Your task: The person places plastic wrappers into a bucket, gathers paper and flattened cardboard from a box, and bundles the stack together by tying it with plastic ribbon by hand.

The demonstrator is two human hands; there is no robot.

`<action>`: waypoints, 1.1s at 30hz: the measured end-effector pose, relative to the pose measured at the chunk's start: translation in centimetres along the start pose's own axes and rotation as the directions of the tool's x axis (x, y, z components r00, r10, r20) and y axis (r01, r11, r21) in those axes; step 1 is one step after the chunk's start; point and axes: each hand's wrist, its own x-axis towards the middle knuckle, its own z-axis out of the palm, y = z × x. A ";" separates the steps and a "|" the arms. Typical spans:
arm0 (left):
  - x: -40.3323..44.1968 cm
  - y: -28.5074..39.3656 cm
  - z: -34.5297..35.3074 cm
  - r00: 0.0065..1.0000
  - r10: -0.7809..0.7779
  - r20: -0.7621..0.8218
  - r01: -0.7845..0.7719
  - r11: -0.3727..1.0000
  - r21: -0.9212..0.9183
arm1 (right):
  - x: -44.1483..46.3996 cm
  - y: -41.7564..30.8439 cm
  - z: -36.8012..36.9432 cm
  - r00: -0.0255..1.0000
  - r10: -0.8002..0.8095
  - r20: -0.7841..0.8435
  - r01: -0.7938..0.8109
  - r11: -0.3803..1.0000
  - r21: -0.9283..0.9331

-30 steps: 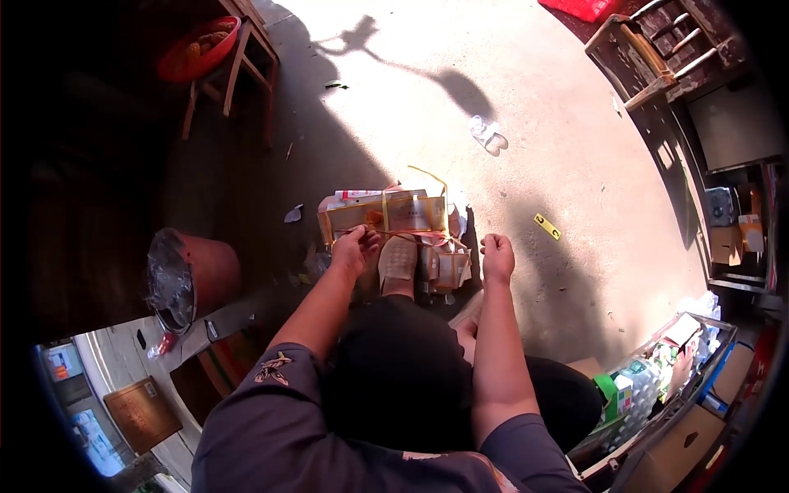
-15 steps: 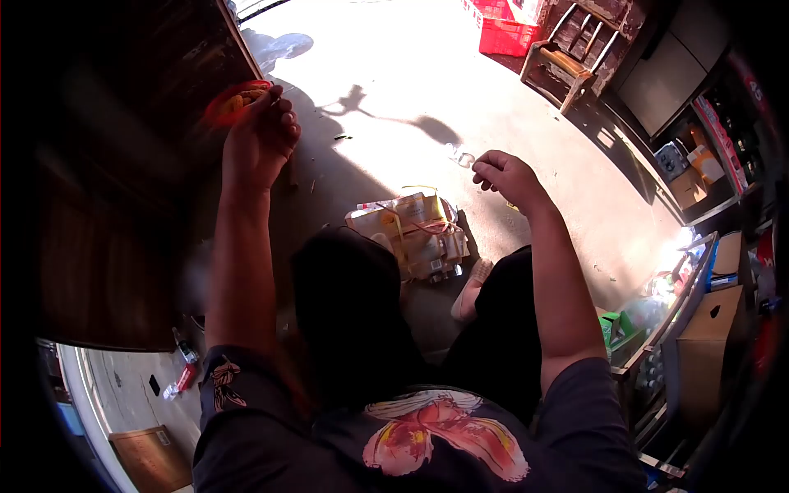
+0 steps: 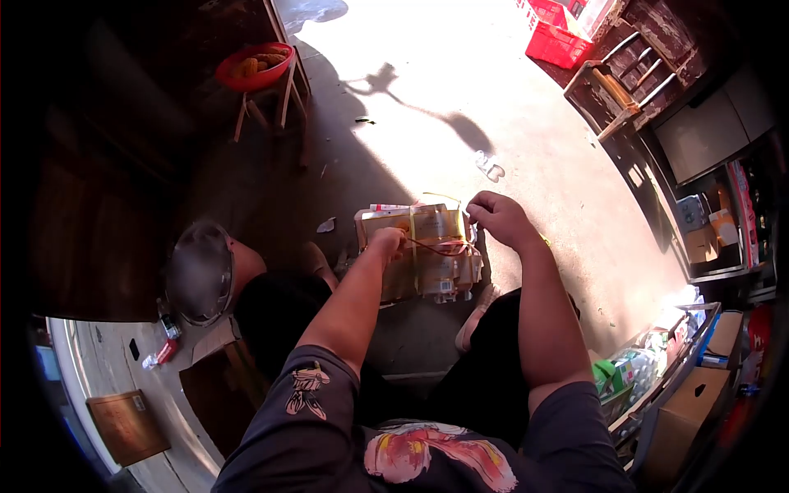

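Observation:
A bundle of flattened cardboard (image 3: 427, 267) lies on the floor between my feet. Yellowish strapping and a reddish-brown string (image 3: 436, 248) run across it. My left hand (image 3: 388, 242) is over the left part of the bundle, its fingers closed where the string's left end meets them. At the bundle's upper right edge is my right hand (image 3: 499, 218), thumb and fingers pinched together; whatever is between them is too small to make out. A thin yellow strand curves above the bundle, close to the right fingertips.
A red bowl of corn (image 3: 255, 67) rests on a stool at upper left. A round lidded container (image 3: 200, 273) stands beside my left leg. To the right are a crate of bottles (image 3: 649, 361) and a cardboard box (image 3: 694, 411). A wooden chair (image 3: 625, 82) and red crate (image 3: 560, 34) are farther off.
My left hand has come down from the upper left, near the bowl, to the bundle. My right hand has moved slightly lower, to the bundle's edge. The camera view has shifted.

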 end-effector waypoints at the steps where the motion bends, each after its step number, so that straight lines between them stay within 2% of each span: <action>1: 0.8 -0.6 0.3 1.000 -0.013 -0.006 0.013 1.000 -0.008 | 0.4 -1.2 0.1 0.998 -0.059 -0.016 0.052 0.958 -0.281; 2: 1.0 -1.8 1.0 0.997 0.040 -0.072 -0.046 0.996 -0.080 | -0.4 -3.1 0.3 0.994 -0.107 -0.011 0.085 0.842 -0.533; 3: 1.6 -2.6 1.8 0.986 0.089 -0.138 -0.109 0.984 -0.140 | -0.7 -3.7 0.5 0.961 -0.275 -0.020 0.247 0.892 -0.378; 4: 3.2 -3.5 2.4 0.989 0.065 -0.134 -0.084 0.987 -0.138 | -0.8 -5.0 0.4 0.975 -0.218 0.034 0.220 0.946 -0.237; 6: 6.9 -4.3 3.4 0.969 0.226 -0.105 -0.246 0.931 -0.271 | -0.9 -5.2 -0.5 0.975 -0.188 0.121 0.209 0.956 -0.204; 7: 7.7 -4.0 3.8 0.989 0.131 -0.061 -0.142 0.960 -0.242 | -0.8 -4.9 -1.0 0.976 -0.181 0.124 0.204 0.958 -0.203; 8: 8.4 -3.8 4.5 0.991 0.122 -0.062 -0.134 0.961 -0.243 | -0.7 -4.4 -1.6 0.974 -0.201 0.106 0.223 0.938 -0.265; 9: 8.7 -3.4 5.5 0.991 0.041 -0.128 -0.070 0.970 -0.234 | -0.5 -4.1 -2.2 0.970 -0.224 0.091 0.242 0.914 -0.325; 11: 8.6 -2.5 6.7 0.962 -0.079 -0.260 0.029 0.981 -0.193 | -0.5 -4.2 -3.4 0.973 -0.223 0.062 0.231 0.938 -0.259; 12: 10.0 -3.0 6.3 0.962 -0.080 -0.261 0.030 0.982 -0.187 | -0.4 -4.1 -4.0 0.975 -0.221 0.028 0.222 0.954 -0.200; 14: 13.5 -4.9 5.1 0.981 -0.042 -0.188 0.025 0.996 -0.088 | -0.1 -2.8 -4.9 0.974 -0.226 0.012 0.224 0.953 -0.206; 15: 11.0 -2.6 5.4 0.975 -0.088 -0.203 0.049 0.980 -0.191 | -0.4 -2.4 -5.2 0.973 -0.232 0.001 0.227 0.951 -0.212; 16: 11.1 -2.3 4.8 0.981 -0.130 -0.141 0.096 0.969 -0.227 | -0.7 -2.3 -5.6 0.973 -0.230 -0.006 0.224 0.952 -0.209; 18: 9.0 -0.1 4.7 0.986 -0.140 -0.087 0.106 0.943 -0.317 | -0.8 -2.8 -6.4 0.990 -0.140 0.028 0.143 0.970 -0.197; 19: 7.4 1.6 4.9 0.987 -0.130 -0.092 0.096 0.946 -0.309 | -0.9 -2.5 -6.4 0.987 -0.157 -0.011 0.153 0.972 -0.178; 21: 4.6 4.7 5.2 0.985 0.009 -0.170 -0.094 0.860 -0.501 | -1.2 -2.5 -6.5 0.988 -0.152 -0.039 0.143 0.975 -0.173; 22: 3.3 5.7 4.4 0.987 0.102 -0.125 -0.156 0.805 -0.572 | -1.3 -2.6 -6.4 0.988 -0.140 -0.060 0.128 0.977 -0.170; 24: 0.3 6.7 3.7 0.944 0.290 -0.155 -0.314 0.651 -0.691 | -1.6 -2.4 -6.3 0.982 -0.171 -0.081 0.156 0.974 -0.167; 25: -1.6 6.9 3.5 0.938 0.301 -0.169 -0.332 0.647 -0.687 | -1.8 -2.3 -6.2 0.975 -0.184 -0.125 0.164 0.973 -0.161; 27: -5.2 6.3 3.2 0.846 0.502 -0.177 -0.433 0.455 -0.778 | -1.9 -2.0 -5.9 0.952 -0.228 -0.202 0.187 0.961 -0.202; 28: -5.7 4.6 2.6 0.841 0.505 -0.194 -0.447 0.446 -0.775 | -2.0 -2.0 -5.8 0.958 -0.211 -0.194 0.180 0.970 -0.164; 30: -4.6 -0.7 1.6 0.906 0.397 -0.148 -0.288 0.321 -0.902 | -2.2 -2.1 -5.2 0.961 -0.202 -0.190 0.168 0.970 -0.177; 32: -1.8 -8.7 1.7 0.921 0.212 -0.326 -0.387 0.413 -0.825 | -2.1 -1.8 -4.4 0.962 -0.225 -0.155 0.192 0.961 -0.201; 33: -0.1 -13.7 0.7 0.963 -0.111 -0.245 -0.182 0.404 -0.896 | -2.2 -1.6 -3.9 0.963 -0.231 -0.135 0.198 0.955 -0.219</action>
